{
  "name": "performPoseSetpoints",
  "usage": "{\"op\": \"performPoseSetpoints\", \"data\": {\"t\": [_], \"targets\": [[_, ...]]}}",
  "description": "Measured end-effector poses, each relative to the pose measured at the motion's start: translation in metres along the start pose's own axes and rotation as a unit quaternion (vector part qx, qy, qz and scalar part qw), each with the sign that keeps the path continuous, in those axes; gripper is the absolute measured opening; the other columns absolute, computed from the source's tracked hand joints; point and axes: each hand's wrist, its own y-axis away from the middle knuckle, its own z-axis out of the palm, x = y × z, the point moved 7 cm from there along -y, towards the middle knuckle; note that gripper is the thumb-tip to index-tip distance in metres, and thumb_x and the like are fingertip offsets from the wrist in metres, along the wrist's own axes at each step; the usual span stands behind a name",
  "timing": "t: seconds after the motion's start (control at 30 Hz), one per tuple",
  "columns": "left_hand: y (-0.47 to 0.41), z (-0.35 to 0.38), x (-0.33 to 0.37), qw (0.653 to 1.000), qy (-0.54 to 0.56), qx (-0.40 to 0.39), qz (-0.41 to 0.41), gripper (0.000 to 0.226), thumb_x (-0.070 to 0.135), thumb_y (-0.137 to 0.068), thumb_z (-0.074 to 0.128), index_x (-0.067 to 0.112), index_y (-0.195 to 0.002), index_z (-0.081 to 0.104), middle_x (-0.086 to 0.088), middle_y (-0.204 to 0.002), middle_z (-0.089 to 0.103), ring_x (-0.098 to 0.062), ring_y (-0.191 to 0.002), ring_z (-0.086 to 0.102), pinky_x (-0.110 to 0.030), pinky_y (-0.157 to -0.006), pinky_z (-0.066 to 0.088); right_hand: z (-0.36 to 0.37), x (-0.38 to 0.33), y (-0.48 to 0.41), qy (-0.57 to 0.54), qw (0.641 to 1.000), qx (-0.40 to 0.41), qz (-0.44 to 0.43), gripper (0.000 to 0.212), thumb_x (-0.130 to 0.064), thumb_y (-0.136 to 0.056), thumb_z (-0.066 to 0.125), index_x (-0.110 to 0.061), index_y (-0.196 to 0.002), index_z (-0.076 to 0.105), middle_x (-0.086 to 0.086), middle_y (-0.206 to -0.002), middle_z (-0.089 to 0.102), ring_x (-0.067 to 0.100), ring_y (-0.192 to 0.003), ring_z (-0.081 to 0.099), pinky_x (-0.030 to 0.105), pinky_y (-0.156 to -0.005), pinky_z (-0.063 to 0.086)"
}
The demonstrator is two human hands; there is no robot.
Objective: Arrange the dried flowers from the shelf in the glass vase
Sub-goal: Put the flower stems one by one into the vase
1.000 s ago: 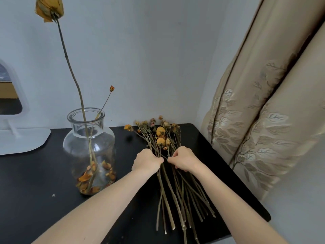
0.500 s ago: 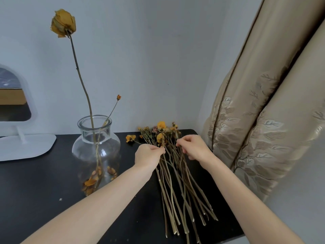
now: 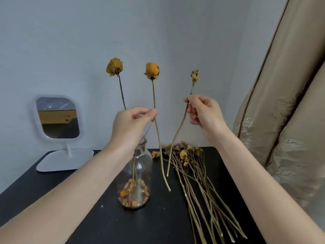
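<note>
Left hand (image 3: 131, 124): thumb and forefinger pinch the long stem of a dried yellow-orange rose (image 3: 152, 70) about midway. The stem hangs free, with its cut end over the black tabletop (image 3: 88, 217) just right of the vase, not in it.

Right hand (image 3: 204, 113): fingertips pinch a thinner, curved stem with a small shrivelled pale-yellow head (image 3: 194, 75), gripped high up. Its lower end hangs over the flat bundle of dried flowers (image 3: 193, 173) lying right of the vase, heads toward the wall.

Handling (judged): both stems are very light, stiff and brittle, so they are likely to snap rather than bend, and the heads would shed if touched. Hold them on bare stem at mid-length or lower with a light pinch, keep fingers off the heads, and feed the cut end in first.

Container: a clear round-shouldered glass vase with a narrow neck (image 3: 144, 166)
- bottom holds a loose layer of orange-brown dried petals (image 3: 133, 192)
- one tall faded yellow rose (image 3: 114, 66) stands in it, its stem passing behind the left hand
- the neck is narrow, so stems will probably lean on the rim — insert them steeply
</note>
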Motion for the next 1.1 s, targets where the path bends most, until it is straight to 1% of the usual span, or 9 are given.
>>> {"op": "performPoseSetpoints", "data": {"t": [0.03,0.07,0.1,0.13,0.23,0.37,0.7,0.97,1.1], "targets": [[-0.007,-0.014,0.009,1.0,0.001,0.02,0.015,0.013,0.029,-0.084,0.065,0.021,-0.09,0.073,0.015,-0.052,0.042,-0.001,-0.043,0.038,-0.039,-0.067,0.049,0.009,-0.007,-0.001,-0.002,1.0,0.001,-0.012,0.022,-0.012,-0.094,0.048,-0.01,-0.077,0.061,-0.01,-0.045,0.048,0.006,-0.039,0.034,0.018,-0.037,0.027],[-0.013,-0.027,0.018,0.999,0.004,0.039,0.034,0.012,0.028,-0.084,0.064,0.021,-0.089,0.073,0.012,-0.053,0.038,-0.001,-0.039,0.037,-0.03,-0.057,0.045,0.017,-0.012,-0.002,-0.008,1.0,0.006,-0.023,0.022,-0.012,-0.093,0.048,-0.011,-0.076,0.061,-0.011,-0.046,0.048,0.006,-0.04,0.034,0.018,-0.037,0.027],[-0.019,-0.038,0.026,0.997,0.006,0.056,0.053,0.01,0.026,-0.085,0.064,0.021,-0.088,0.072,0.009,-0.054,0.034,-0.001,-0.036,0.036,-0.021,-0.052,0.036,0.023,-0.018,-0.003,-0.014,0.999,0.012,-0.034,0.022,-0.012,-0.093,0.048,-0.012,-0.076,0.062,-0.011,-0.046,0.048,0.006,-0.04,0.035,0.017,-0.038,0.028],[-0.025,-0.049,0.033,0.995,0.007,0.072,0.07,0.009,0.026,-0.086,0.063,0.021,-0.086,0.07,0.007,-0.056,0.032,-0.002,-0.035,0.034,-0.018,-0.05,0.029,0.029,-0.022,-0.003,-0.02,0.999,0.02,-0.046,0.022,-0.012,-0.093,0.048,-0.012,-0.077,0.062,-0.012,-0.046,0.048,0.006,-0.04,0.036,0.017,-0.038,0.029],[-0.037,-0.073,0.047,0.988,0.008,0.109,0.105,0.007,0.027,-0.088,0.062,0.027,-0.082,0.067,0.004,-0.059,0.031,-0.005,-0.041,0.031,-0.02,-0.05,0.026,0.039,-0.029,-0.004,-0.033,0.996,0.04,-0.074,0.021,-0.011,-0.094,0.047,-0.011,-0.079,0.061,-0.013,-0.045,0.048,0.005,-0.039,0.037,0.017,-0.038,0.03],[-0.048,-0.088,0.049,0.983,0.016,0.133,0.124,0.007,0.028,-0.088,0.061,0.025,-0.088,0.067,0.003,-0.062,0.034,-0.007,-0.049,0.03,-0.022,-0.052,0.027,0.046,-0.028,-0.005,-0.041,0.993,0.066,-0.091,0.02,-0.012,-0.095,0.046,-0.011,-0.08,0.06,-0.007,-0.053,0.048,0.004,-0.04,0.038,0.017,-0.039,0.031],[-0.054,-0.074,0.001,0.989,-0.03,0.112,0.09,0.009,0.031,-0.088,0.061,0.026,-0.092,0.067,0.006,-0.058,0.034,-0.007,-0.053,0.038,-0.017,-0.056,0.034,0.055,-0.016,-0.01,-0.007,0.991,0.072,-0.113,0.019,-0.013,-0.096,0.045,-0.013,-0.082,0.057,-0.002,-0.06,0.05,0.005,-0.041,0.038,0.018,-0.039,0.032],[-0.048,-0.067,-0.028,0.992,-0.053,0.083,0.08,0.007,0.032,-0.087,0.061,0.033,-0.081,0.064,0.0,-0.06,0.035,-0.01,-0.056,0.037,-0.021,-0.058,0.036,0.046,-0.01,-0.008,-0.053,0.983,0.123,-0.126,0.021,-0.013,-0.097,0.043,-0.015,-0.08,0.054,-0.002,-0.059,0.049,0.004,-0.041,0.04,0.018,-0.039,0.034],[-0.045,-0.065,-0.039,0.99,-0.081,0.077,0.088,0.007,0.032,-0.087,0.061,0.028,-0.089,0.067,0.0,-0.059,0.038,-0.01,-0.058,0.041,-0.009,-0.064,0.036,0.05,-0.003,-0.006,-0.003,0.987,0.11,-0.121,0.021,-0.014,-0.097,0.044,-0.017,-0.079,0.054,-0.002,-0.061,0.052,0.003,-0.04,0.041,0.017,-0.039,0.036]]}}
